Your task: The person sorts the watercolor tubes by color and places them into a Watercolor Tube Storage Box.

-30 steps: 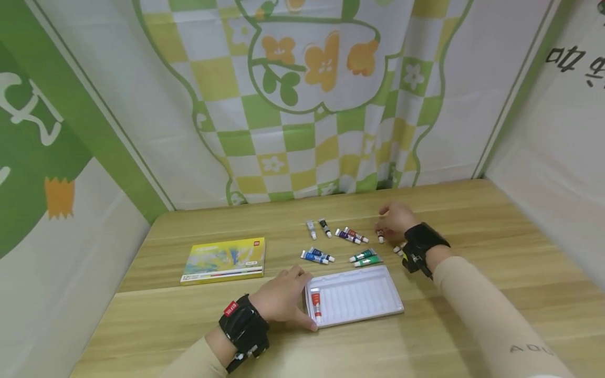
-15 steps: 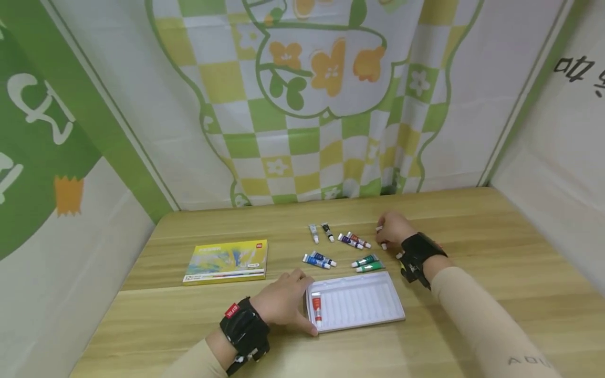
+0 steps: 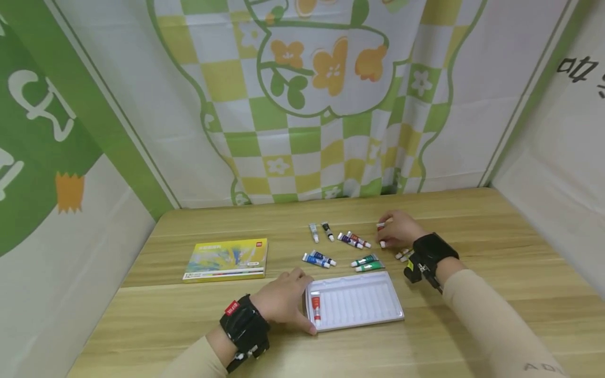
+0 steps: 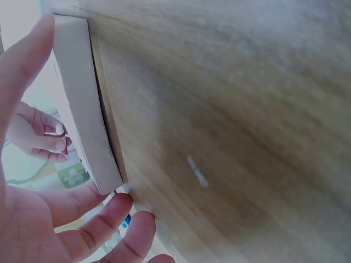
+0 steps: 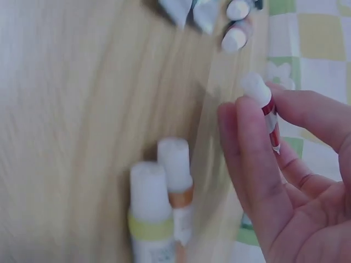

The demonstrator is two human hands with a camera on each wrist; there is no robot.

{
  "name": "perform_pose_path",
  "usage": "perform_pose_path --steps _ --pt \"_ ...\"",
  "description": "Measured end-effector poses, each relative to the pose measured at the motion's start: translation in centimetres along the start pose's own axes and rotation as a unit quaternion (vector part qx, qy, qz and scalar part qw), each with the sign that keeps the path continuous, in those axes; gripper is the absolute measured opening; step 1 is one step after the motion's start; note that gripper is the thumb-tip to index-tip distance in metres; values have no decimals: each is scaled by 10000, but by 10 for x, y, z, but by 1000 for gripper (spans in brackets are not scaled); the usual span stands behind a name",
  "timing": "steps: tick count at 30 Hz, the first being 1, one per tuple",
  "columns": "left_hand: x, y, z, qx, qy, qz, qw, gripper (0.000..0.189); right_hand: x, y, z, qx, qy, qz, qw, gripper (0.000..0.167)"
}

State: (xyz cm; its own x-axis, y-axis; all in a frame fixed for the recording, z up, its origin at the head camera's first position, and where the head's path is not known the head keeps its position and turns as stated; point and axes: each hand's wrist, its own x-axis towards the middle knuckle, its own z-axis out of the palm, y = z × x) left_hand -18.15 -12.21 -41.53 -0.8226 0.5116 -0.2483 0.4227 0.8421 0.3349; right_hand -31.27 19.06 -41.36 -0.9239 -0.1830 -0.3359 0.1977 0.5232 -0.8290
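A white ridged plastic tray (image 3: 353,281) lies on the table with one red paint tube (image 3: 316,304) in its leftmost slot. My left hand (image 3: 282,299) grips the tray's left end, the thumb at the near corner and the fingers at the far one. Beyond the tray, to the right, my right hand (image 3: 402,229) pinches another red paint tube (image 5: 270,112) between thumb and fingers, its white cap pointing out. Two tubes with a yellow band (image 5: 151,227) and an orange band (image 5: 181,198) lie beside that hand, partly hidden by the wrist in the head view.
Behind the tray lie blue tubes (image 3: 317,260), green tubes (image 3: 368,262), a purple tube (image 3: 350,240) beside a reddish-brown one, a black tube (image 3: 327,231) and a silvery tube (image 3: 314,232). A yellow paint box (image 3: 227,261) sits at the left. A patterned curtain (image 3: 302,131) hangs behind the table.
My right hand has taken hold of the red tube, which now shows between its fingers. The left hand keeps its place on the tray. The head view has shifted slightly.
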Motion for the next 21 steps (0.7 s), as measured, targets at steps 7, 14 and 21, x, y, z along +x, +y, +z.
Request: perform_pose_path --steps 7,14,21 --pt "3 -1 1 -9 11 63 10000 105 -9 6 10 734 -312 6 9968 50" --pt "0 -1 3 -70 -29 16 10000 106 -21 8 23 1457 -799 -29 9861 49" --pt "2 -2 0 7 -60 92 9999 107 -40 -8 50 2362 -1277 8 9633 26"
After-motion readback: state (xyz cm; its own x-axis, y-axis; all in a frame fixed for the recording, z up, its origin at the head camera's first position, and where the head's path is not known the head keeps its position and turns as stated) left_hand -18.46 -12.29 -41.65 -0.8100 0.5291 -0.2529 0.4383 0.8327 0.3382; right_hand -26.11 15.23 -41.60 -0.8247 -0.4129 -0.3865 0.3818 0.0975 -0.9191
